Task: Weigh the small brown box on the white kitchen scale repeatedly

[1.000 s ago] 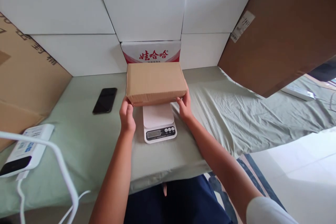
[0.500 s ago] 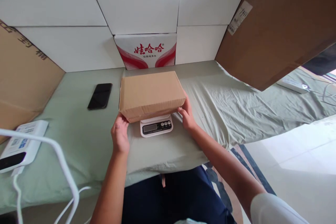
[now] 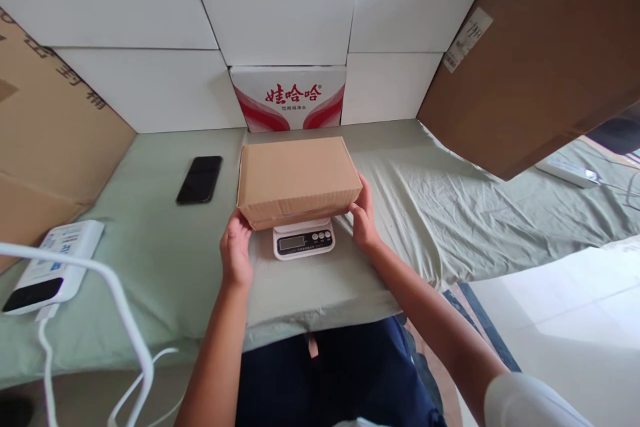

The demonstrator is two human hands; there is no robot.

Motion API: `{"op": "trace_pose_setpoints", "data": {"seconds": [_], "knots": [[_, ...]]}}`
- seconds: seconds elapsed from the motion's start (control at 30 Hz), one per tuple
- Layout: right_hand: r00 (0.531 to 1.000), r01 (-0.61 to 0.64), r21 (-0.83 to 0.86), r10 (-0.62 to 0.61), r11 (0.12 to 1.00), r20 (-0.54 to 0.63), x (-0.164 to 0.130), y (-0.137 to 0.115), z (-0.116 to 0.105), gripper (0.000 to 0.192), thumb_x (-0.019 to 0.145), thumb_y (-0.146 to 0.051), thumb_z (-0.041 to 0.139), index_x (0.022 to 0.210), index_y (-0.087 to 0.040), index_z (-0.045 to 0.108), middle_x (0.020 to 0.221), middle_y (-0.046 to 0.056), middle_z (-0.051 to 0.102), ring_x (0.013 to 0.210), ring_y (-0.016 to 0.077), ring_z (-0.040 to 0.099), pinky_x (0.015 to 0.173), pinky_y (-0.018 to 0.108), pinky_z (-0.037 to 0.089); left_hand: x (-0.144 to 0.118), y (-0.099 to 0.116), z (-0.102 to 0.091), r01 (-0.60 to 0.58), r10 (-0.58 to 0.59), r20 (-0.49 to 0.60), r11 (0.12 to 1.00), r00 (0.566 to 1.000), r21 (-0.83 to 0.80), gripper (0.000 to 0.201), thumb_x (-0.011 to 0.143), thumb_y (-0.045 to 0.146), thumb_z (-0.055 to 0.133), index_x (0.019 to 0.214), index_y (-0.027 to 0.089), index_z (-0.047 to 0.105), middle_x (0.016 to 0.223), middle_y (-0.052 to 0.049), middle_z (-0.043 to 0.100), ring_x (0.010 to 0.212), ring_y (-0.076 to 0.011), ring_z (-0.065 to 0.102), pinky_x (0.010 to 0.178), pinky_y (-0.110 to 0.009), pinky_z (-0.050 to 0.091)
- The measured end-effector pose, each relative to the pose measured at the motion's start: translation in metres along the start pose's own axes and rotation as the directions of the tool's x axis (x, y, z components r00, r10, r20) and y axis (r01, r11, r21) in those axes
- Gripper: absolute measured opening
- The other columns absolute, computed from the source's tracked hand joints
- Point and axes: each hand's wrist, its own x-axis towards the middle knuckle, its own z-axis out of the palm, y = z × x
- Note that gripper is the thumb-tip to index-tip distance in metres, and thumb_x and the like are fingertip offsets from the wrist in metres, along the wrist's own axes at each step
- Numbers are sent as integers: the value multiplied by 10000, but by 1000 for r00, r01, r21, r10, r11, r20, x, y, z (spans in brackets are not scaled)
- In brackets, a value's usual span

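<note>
A cardboard box point(image 3: 297, 177) sits on a small white scale point(image 3: 303, 238) near the front edge of the bed point(image 3: 165, 260). The left hand point(image 3: 236, 255) and the right hand point(image 3: 365, 219) press against its two ends, each grip spread flat on the box. A black phone point(image 3: 199, 179) lies well apart, toward the bed's left side.

At frame centre a brown cardboard box point(image 3: 297, 177) sits on a white kitchen scale point(image 3: 304, 239), the left hand point(image 3: 237, 250) and right hand point(image 3: 365, 219) at its near corners. A black phone point(image 3: 199, 179) lies left on the green sheet point(image 3: 165, 260).
</note>
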Motion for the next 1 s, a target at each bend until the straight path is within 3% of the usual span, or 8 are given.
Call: {"op": "trace_pose_setpoints", "data": {"seconds": [0.13,0.23,0.37,0.47,0.6,0.73,1.0], "knots": [[960,14,75,7,997,-279,12,-2,-13,646,855,-592,509,1462,-385,428,1427,74,571,1356,335,576,1131,575,460,1,12,-3,-176,170,-104,983,980,-53,632,926,665,520,1403,281,677,1575,-114,580,1511,-306,492,1241,-461,380],[943,-2,88,32,996,-332,17,-5,-18,632,840,-574,487,1438,-374,441,1375,78,592,1326,336,597,1101,564,477,3,13,-5,-156,152,-133,988,979,-19,678,931,700,458,1424,281,662,1569,-117,589,1495,-302,514,1224,-453,412],[985,-27,48,35,998,-169,11,-5,-11,649,822,-586,548,1425,-362,466,1358,76,620,1293,331,609,1080,534,493,3,4,-6,-67,67,-84,998,994,-6,731,889,735,532,1405,240,679,1518,-157,627,1450,-328,561,1196,-463,446],[1000,-8,-23,7,1000,-25,4,-3,-4,662,825,-584,573,1442,-367,471,1430,62,597,1340,338,567,1097,535,483,0,-3,-7,-46,44,-104,999,994,-19,699,869,713,605,1323,196,732,1400,-188,702,1370,-347,630,1167,-497,472],[1000,9,-20,-10,1000,-14,1,-1,-4,653,824,-557,585,1442,-376,481,1437,53,589,1362,354,541,1125,570,466,-3,-3,-6,-67,65,-135,998,989,-17,646,880,680,631,1281,189,754,1355,-191,721,1353,-345,642,1182,-515,454],[1000,28,-31,-28,999,-8,1,0,-6,689,832,-610,603,1469,-387,463,1484,53,567,1389,365,527,1172,600,444,-2,-2,-5,-43,46,-115,999,992,30,714,874,731,597,1305,180,738,1350,-203,721,1339,-355,651,1164,-526,473],[994,18,-65,-11,998,112,-9,-10,-1,841,891,-673,628,1616,-428,279,1725,9,315,1606,361,317,1318,620,294,-8,-6,-7,-45,51,-60,995,997,86,703,893,704,589,1322,164,724,1302,-199,742,1326,-360,658,1142,-508,496]]}}
